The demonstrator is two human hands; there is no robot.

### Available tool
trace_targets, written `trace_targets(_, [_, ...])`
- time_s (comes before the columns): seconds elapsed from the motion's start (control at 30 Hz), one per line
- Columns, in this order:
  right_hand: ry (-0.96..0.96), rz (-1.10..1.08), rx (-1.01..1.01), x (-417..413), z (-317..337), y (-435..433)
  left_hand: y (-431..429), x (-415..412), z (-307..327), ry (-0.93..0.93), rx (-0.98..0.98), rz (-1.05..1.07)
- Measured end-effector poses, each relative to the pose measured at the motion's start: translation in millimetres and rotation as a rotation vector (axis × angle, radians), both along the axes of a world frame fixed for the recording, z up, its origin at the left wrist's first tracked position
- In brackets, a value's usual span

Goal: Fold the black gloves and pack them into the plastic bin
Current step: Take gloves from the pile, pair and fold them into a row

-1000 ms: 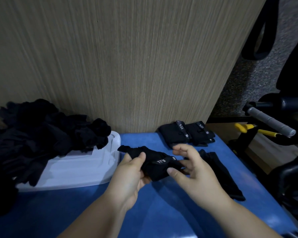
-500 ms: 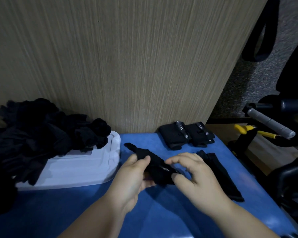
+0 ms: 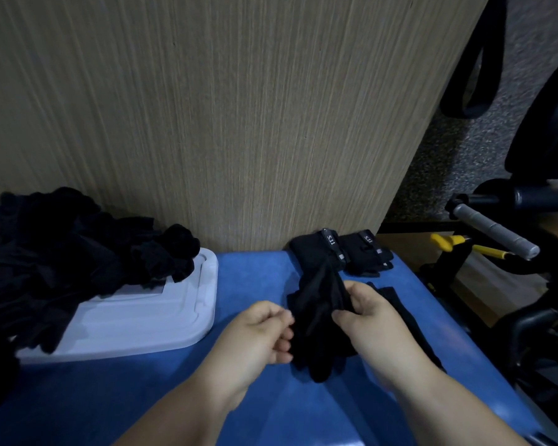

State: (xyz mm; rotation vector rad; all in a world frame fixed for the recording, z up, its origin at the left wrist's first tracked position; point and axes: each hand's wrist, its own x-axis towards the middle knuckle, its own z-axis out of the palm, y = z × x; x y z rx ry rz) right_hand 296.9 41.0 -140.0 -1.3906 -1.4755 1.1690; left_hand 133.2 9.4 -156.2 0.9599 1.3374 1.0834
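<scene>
Vs. half a sec ago, the black glove (image 3: 319, 320) has swung from lying crosswise between the hands to hanging lengthwise. Its top end now overlaps the folded gloves (image 3: 361, 252) in view, and its lower end is down by the blue table (image 3: 110, 400). R hand (image 3: 371, 317) carries it: thumb & curled fingers pinch the fabric along the glove's right edge, upper half. L hand (image 3: 258, 333) has come off the middle and sits at the glove's left side, fingers curled in w/ tips against the fabric (blurred there, so can't tell if it has any pinched). Both hands have shifted a bit to the right.

Rest is unchanged. The folded gloves sit side by side at the table's back edge by the wood panel (image 3: 239, 123), labels up. A flat glove (image 3: 388, 292) lies on the table just behind the R hand. At left, the glove pile (image 3: 78, 252) is heaped over the white plastic bin (image 3: 161, 317).
</scene>
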Motion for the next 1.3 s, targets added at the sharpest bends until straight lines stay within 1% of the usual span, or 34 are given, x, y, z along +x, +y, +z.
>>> trace_targets(0.03, [0.054, -0.006, -0.014, -0.4, 0.7, 0.4, 0.6, -1.5, -2.6, 0.087, -0.015, 0.009])
trace_targets(0.07, [0.125, -0.001, -0.031, -0.6, 1.7, 0.6, 1.2, -3.0, -4.8, 0.135, -0.037, 0.005])
trace_targets(0.13, [0.277, 0.038, -0.067, -1.2, 4.6, 0.5, 2.0, -5.0, -7.1, 0.119, -0.092, -0.035])
trace_targets(0.17, [0.343, 0.065, -0.085, -1.5, 6.4, -0.1, 2.2, -5.0, -7.0, 0.069, -0.119, -0.056])
trace_targets(0.23, [0.435, 0.124, -0.114, -1.3, 7.9, -0.8, 3.5, -4.8, -5.0, -0.115, -0.158, -0.078])
trace_targets(0.3, [0.49, 0.18, -0.145, -2.4, 7.0, -1.1, 3.7, -4.5, -1.4, -0.321, -0.181, -0.105])
trace_targets(0.33, [0.506, 0.203, -0.16, -3.1, 5.6, -1.0, 3.5, -4.4, 0.4, -0.391, -0.181, -0.111])
trace_targets(0.47, [0.46, 0.248, -0.192, -2.8, -1.9, 0.5, 3.6, -4.9, 6.1, -0.547, -0.122, -0.028])
trace_targets(0.53, [0.416, 0.22, -0.201, -1.3, -2.8, 1.7, 2.2, -5.9, 9.0, -0.572, -0.099, -0.003])
trace_targets(0.63, [0.35, 0.15, -0.195, -0.8, -3.2, 1.7, 1.6, -6.5, 6.6, -0.55, -0.063, 0.012])
trace_targets(0.7, [0.223, 0.139, -0.142, 0.2, -5.9, 2.2, 1.0, -5.0, 6.0, -0.518, -0.034, 0.017])
trace_targets(0.73, [0.099, 0.131, -0.088, 1.1, -7.3, 2.4, 1.3, -4.5, 5.7, -0.497, -0.024, 0.015])
trace_targets(0.8, [-0.229, 0.11, 0.036, 1.8, -7.8, 2.0, 0.9, -3.1, 5.5, -0.375, -0.018, -0.003])
trace_targets(0.83, [-0.398, 0.103, 0.102, 1.3, -8.2, 1.2, 0.7, -2.7, 4.5, -0.236, -0.016, -0.012])
trace_targets(0.9, [-0.678, 0.123, 0.252, 0.6, -10.4, -1.4, 0.0, -4.3, -0.4, 0.172, 0.015, -0.029])
trace_targets(0.97, [-0.859, 0.141, 0.421, 0.3, -13.1, -2.8, -0.5, -5.2, -5.3, 0.516, 0.103, -0.059])
trace_targets(1.03, [-0.922, 0.177, 0.527, -0.8, -15.0, -2.6, -0.4, -1.9, -11.6, 0.771, 0.188, -0.069])
trace_targets(1.07, [-0.926, 0.209, 0.538, -1.9, -15.7, -2.4, 0.3, -0.7, -15.9, 0.882, 0.222, -0.055])
trace_targets(1.13, [-0.945, 0.293, 0.505, -3.6, -18.0, -2.3, 0.7, 0.4, -21.5, 1.03, 0.282, -0.009])
trace_targets(1.2, [-1.018, 0.38, 0.426, -3.1, -21.6, -2.7, 0.9, -0.9, -24.3, 1.113, 0.32, 0.015])
trace_targets(1.3, [-1.107, 0.498, 0.308, -0.9, -21.9, -3.4, 3.0, -2.6, -26.2, 1.112, 0.356, 0.013])
